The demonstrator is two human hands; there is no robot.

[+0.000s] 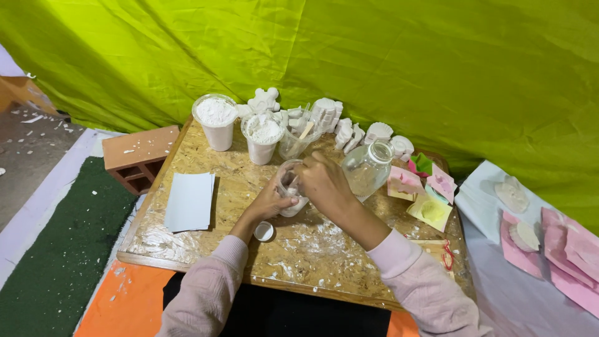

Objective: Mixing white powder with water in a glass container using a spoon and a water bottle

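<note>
**A:** From the head camera, what do your hands hold?

**B:** Your left hand (pixel 269 201) wraps around a small clear plastic cup (pixel 289 187) smeared with white paste, standing at the middle of the worktop (pixel 187 240), a rough chipboard slab crusted with dried white splashes. Your right hand (pixel 324 184) is closed over the cup's mouth; what its fingers pinch, I cannot tell.

**A:** And around it?

**B:** A round white lid (pixel 264 231) lies just beside your left wrist. Two cups of white powder (pixel 216 120) stand at the back, near a cluster of chalky plaster casts (pixel 327 113). A clear glass bottle (pixel 368 167) sits right of your hand, a smooth pale paper stack (pixel 190 201) to the left.
</note>
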